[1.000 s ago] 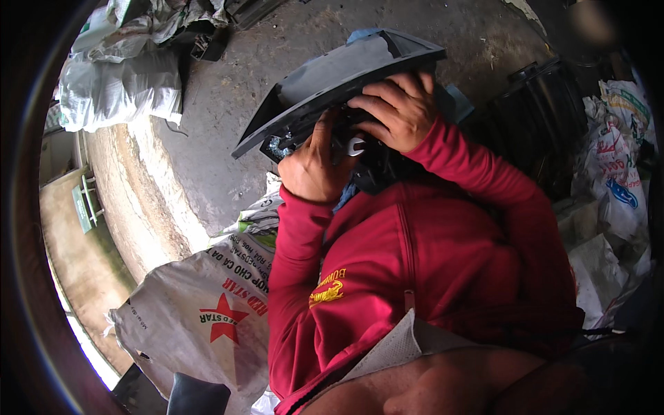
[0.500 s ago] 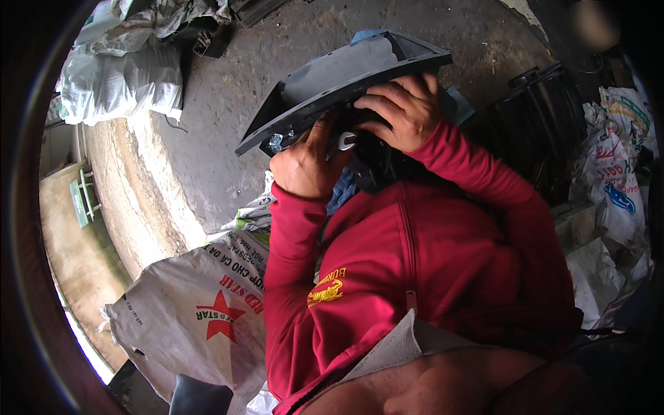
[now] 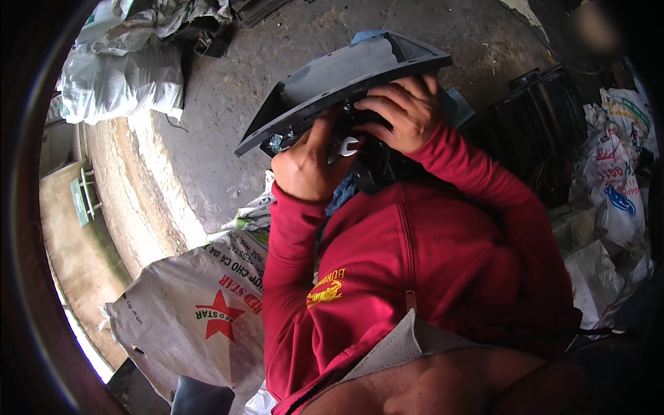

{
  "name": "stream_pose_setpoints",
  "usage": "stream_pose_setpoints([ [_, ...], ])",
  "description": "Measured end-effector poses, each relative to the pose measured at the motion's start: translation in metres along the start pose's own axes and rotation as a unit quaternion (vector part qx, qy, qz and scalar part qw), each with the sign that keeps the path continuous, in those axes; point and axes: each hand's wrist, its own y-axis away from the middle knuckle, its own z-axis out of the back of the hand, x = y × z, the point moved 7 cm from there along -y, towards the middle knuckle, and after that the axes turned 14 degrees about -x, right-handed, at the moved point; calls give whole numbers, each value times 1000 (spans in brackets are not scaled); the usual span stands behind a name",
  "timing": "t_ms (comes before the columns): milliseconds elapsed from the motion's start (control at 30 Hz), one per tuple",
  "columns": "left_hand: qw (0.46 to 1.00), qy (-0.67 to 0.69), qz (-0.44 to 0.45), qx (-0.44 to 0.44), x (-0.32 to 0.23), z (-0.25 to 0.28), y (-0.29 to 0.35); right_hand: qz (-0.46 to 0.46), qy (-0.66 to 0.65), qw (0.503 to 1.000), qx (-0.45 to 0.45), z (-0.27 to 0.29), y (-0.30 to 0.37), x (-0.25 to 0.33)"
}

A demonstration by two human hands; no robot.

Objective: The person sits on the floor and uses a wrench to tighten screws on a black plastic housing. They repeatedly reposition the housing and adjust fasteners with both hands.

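Head view: a dark grey tray-like panel [image 3: 339,69], tilted, is raised above the concrete floor [image 3: 207,90] at the far side of the person's torso. The left hand [image 3: 304,169] has its fingers closed around an open-ended wrench [image 3: 343,147], whose forked end protrudes to the right. The right hand [image 3: 408,114] has bent fingers at the panel's near edge; their exact grip cannot be told. Small metal pieces [image 3: 276,142] lie left of the wrench, and a white sack [image 3: 173,311] lies near left.

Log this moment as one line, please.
left hand: holding wrench | right hand: against dark frame | white sack: at person's left
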Motion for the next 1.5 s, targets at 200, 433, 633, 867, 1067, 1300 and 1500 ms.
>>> stream_pose_setpoints([
  [200, 998, -57, -11, 30, 16, 0, 6, -5, 0, 1000, -1, 2, 0, 0],
  [433, 995, -81, -17, 52, 18, 1, 4, -11, -2, 1000, -6, 1, -1, 0],
  [633, 999, -18, -23, 14, 12, -8, 7, -14, -1, 1000, -6, 4, -5, 4],
  [867, 979, 198, 52, 5, 8, 4, 30, 14, 29, 999, 13, -1, 1, 2],
  [1067, 946, 223, 146, 185, 52, -22, 93, 30, 35, 999, 10, -3, 1, 3],
  [1300, 989, 99, 101, 42, 68, -35, 124, 20, 10, 999, 47, -7, -12, 3],
  [1500, 994, 36, 72, 73, 59, -56, 131, 57, 19, 998, 14, -15, -2, 1],
])
